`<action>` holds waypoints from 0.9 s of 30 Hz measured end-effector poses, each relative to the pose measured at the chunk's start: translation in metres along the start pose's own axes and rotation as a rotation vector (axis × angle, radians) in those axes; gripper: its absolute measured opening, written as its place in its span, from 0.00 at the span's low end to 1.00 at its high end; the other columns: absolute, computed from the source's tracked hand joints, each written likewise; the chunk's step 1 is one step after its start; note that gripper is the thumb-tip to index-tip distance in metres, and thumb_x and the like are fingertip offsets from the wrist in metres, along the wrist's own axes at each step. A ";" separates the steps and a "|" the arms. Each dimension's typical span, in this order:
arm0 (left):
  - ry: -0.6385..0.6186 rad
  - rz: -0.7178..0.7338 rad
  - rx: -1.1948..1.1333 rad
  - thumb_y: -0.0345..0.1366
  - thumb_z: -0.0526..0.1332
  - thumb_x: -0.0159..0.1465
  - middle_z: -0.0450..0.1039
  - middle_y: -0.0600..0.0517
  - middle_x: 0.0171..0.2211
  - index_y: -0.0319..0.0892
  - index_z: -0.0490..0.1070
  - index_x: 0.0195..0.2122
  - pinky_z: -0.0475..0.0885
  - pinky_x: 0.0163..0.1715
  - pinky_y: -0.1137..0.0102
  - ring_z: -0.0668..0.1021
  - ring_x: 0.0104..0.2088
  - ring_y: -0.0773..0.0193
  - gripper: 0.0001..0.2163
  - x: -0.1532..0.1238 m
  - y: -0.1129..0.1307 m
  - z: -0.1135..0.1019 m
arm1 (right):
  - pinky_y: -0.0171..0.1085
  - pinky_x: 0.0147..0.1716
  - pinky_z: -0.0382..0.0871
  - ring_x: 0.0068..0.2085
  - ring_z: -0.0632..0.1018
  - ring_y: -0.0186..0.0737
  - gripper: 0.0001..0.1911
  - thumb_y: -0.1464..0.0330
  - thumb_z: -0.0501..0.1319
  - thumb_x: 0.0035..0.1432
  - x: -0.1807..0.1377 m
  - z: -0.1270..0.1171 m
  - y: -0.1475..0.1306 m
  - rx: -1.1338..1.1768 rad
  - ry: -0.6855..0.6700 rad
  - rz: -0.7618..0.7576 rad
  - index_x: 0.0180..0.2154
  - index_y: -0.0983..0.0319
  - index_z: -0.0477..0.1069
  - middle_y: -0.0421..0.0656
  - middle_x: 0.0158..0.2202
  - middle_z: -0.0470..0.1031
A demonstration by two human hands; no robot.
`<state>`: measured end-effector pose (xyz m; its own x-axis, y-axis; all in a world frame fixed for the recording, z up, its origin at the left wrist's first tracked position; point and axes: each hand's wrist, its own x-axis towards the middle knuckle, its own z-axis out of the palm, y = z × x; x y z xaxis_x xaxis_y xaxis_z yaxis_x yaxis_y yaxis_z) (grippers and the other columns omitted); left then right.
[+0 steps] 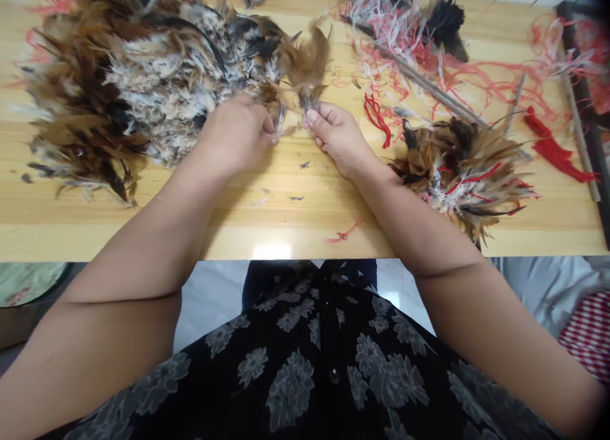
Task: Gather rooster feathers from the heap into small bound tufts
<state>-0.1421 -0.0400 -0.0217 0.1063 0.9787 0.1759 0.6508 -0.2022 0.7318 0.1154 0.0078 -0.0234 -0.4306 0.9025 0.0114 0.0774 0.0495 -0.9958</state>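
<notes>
Between the thumb and fingers of my right hand (pixel 333 132) is the base of a small bunch of brown feathers (pixel 307 62), its tips pointing away from me. My left hand (pixel 238 132) is closed in a pinch, with a feather tuft (pixel 275 103) at its fingertips. That hand lies against the near right side of a large heap of brown, black and whitish feathers (pixel 157 91). Beyond my right forearm sits a feather bundle (pixel 464 173) with red strands through it.
Tangled pink and white plastic strings (pixel 391 21) lie at the back right, near thin sticks (pixel 433 91). Red yarn strips (pixel 557 148) rest farther right, beside a dark frame (pixel 584 116). Feather scraps dot the wooden table (pixel 286 230), whose front edge is close to my body.
</notes>
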 end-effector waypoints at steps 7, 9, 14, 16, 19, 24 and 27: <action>0.053 0.055 0.228 0.48 0.77 0.81 0.81 0.46 0.42 0.51 0.73 0.36 0.78 0.75 0.51 0.85 0.60 0.38 0.19 -0.004 0.016 -0.004 | 0.31 0.44 0.76 0.39 0.72 0.32 0.29 0.46 0.62 0.94 -0.002 -0.001 0.006 -0.081 -0.003 -0.040 0.41 0.59 0.75 0.36 0.36 0.68; 0.101 0.055 0.224 0.51 0.78 0.81 0.82 0.46 0.42 0.52 0.74 0.38 0.81 0.72 0.49 0.85 0.58 0.38 0.18 -0.001 0.016 -0.006 | 0.33 0.46 0.77 0.41 0.74 0.33 0.31 0.42 0.60 0.93 -0.001 -0.001 0.009 -0.093 -0.004 -0.064 0.42 0.59 0.75 0.37 0.37 0.70; 0.281 0.172 -0.158 0.68 0.82 0.76 0.82 0.50 0.36 0.55 0.82 0.44 0.83 0.58 0.44 0.82 0.42 0.44 0.24 0.013 -0.009 0.005 | 0.35 0.47 0.79 0.42 0.76 0.35 0.36 0.34 0.66 0.86 0.000 0.001 0.011 -0.076 0.045 -0.096 0.38 0.57 0.73 0.37 0.35 0.71; 0.278 0.162 -0.337 0.74 0.83 0.73 0.81 0.50 0.35 0.56 0.85 0.47 0.83 0.51 0.43 0.81 0.37 0.45 0.27 0.020 -0.019 0.015 | 0.36 0.49 0.80 0.42 0.77 0.36 0.36 0.35 0.68 0.85 -0.001 0.003 0.008 -0.053 0.060 -0.086 0.36 0.57 0.72 0.37 0.33 0.69; 0.202 0.105 -0.558 0.75 0.87 0.68 0.81 0.51 0.32 0.58 0.86 0.51 0.84 0.48 0.42 0.84 0.38 0.42 0.30 0.024 -0.025 0.026 | 0.37 0.50 0.80 0.43 0.79 0.37 0.35 0.37 0.70 0.85 -0.003 0.005 0.004 -0.041 0.064 -0.073 0.35 0.57 0.71 0.37 0.32 0.69; 0.099 0.056 -0.583 0.70 0.89 0.70 0.83 0.50 0.35 0.55 0.85 0.46 0.84 0.53 0.41 0.87 0.44 0.40 0.27 0.015 -0.004 0.029 | 0.36 0.49 0.79 0.43 0.78 0.37 0.34 0.41 0.72 0.85 -0.004 0.008 0.002 -0.060 0.053 -0.074 0.35 0.57 0.69 0.37 0.33 0.69; 0.175 0.075 -0.572 0.71 0.89 0.70 0.83 0.50 0.36 0.55 0.85 0.43 0.82 0.51 0.46 0.85 0.44 0.43 0.27 0.012 0.012 0.030 | 0.35 0.47 0.77 0.41 0.76 0.36 0.33 0.42 0.72 0.86 -0.004 0.009 0.004 -0.074 0.055 -0.089 0.35 0.57 0.69 0.36 0.33 0.68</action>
<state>-0.1103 -0.0300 -0.0301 -0.0203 0.9502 0.3109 0.1334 -0.3056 0.9428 0.1092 0.0003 -0.0278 -0.3889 0.9151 0.1063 0.1082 0.1600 -0.9812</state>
